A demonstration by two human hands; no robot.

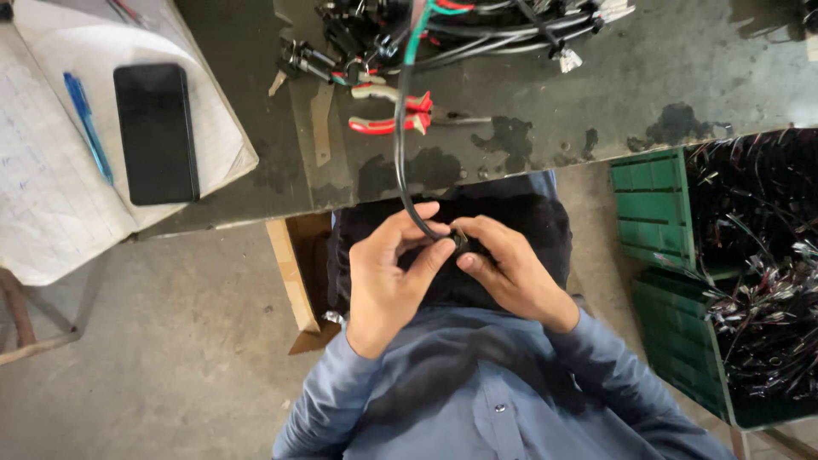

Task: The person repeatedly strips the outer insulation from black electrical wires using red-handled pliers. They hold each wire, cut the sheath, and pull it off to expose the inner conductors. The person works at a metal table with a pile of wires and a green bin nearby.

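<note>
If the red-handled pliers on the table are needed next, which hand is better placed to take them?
Probably the left hand. The pliers lie on the table almost straight above it, while the right hand is further to the side. Both hands hold the black cable, so one must let go first.

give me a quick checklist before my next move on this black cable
1. Both hands on the work: left hand and right hand pinch the black cable end: ok.
2. Small black part seated: cannot tell, fingers hide it.
3. Cable free of snags up to the wire bundle: ok.
4. Red-handled pliers on the bench: ok.
5. Green crates of wires beside the right arm: ok.
</note>
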